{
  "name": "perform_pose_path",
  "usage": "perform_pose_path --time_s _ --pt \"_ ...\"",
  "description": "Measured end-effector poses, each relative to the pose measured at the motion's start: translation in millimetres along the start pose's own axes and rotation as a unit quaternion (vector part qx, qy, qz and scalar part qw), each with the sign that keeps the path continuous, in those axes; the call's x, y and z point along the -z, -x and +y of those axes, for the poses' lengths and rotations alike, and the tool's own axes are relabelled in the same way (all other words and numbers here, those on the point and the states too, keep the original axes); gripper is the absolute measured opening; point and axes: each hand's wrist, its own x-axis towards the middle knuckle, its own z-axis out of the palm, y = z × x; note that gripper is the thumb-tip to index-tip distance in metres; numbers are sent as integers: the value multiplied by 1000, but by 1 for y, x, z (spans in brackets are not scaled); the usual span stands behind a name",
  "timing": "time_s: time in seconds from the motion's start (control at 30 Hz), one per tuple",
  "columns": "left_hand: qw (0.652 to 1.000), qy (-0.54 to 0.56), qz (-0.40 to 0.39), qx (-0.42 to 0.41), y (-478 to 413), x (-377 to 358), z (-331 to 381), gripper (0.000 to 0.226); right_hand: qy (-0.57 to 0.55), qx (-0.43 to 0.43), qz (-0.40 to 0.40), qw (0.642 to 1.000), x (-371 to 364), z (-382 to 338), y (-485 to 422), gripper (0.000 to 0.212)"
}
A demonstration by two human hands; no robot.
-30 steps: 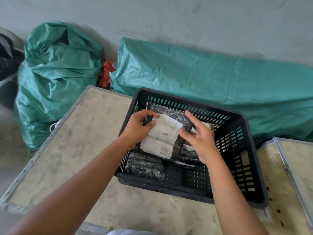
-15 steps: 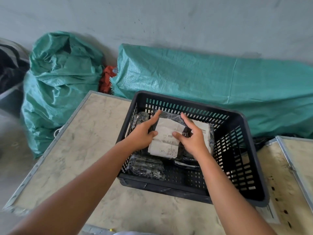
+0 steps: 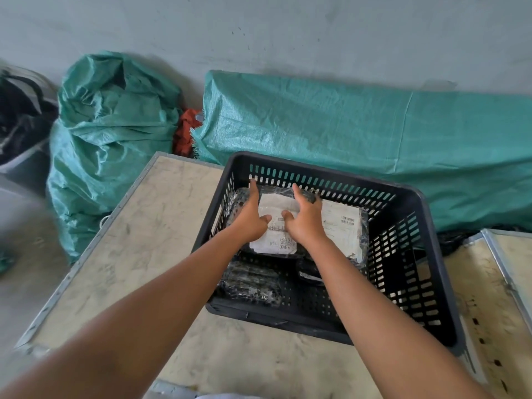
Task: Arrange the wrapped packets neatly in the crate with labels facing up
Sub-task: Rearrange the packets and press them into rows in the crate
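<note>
A black slotted crate (image 3: 316,169) stands on the wooden table. Both my hands hold one black-wrapped packet (image 3: 275,240) low in the crate's back-left part, its white label facing up. My left hand (image 3: 250,217) grips its left side with the thumb on the label. My right hand (image 3: 306,220) grips the right side, its fingers reaching over the far edge. A second packet (image 3: 342,226) lies label-up just to the right. In the front-left corner a dark packet (image 3: 250,283) shows no label. Another dark packet (image 3: 309,272) lies partly under my right wrist.
The crate sits near the right end of a metal-edged wooden table (image 3: 138,243), and a second table (image 3: 489,286) adjoins on the right. Green woven sacks (image 3: 109,133) (image 3: 359,133) with a red cloth (image 3: 187,131) between them lie against the wall behind. A bin (image 3: 20,125) is at far left.
Both hands have lowered the labelled packet from above the crate down into its back-left part, beside the other labelled packet. My fingers have stretched toward the far wall.
</note>
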Motion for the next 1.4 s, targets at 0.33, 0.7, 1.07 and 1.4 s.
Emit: perform_pose_path --time_s 0.33,0.7,1.07,1.4 --pt "999 -37 -15 36 -9 -15 -5 99 106 -26 7 994 -21 10 -10 75" --pt "999 -36 15 25 3 -23 -7 98 215 37 5 976 -39 28 5 94" --pt "991 -128 -8 36 -7 -45 -17 120 242 7 -88 966 -40 27 -4 89" --pt "987 -151 -42 25 -6 -33 -12 115 332 23 -128 934 -41 34 -6 99"
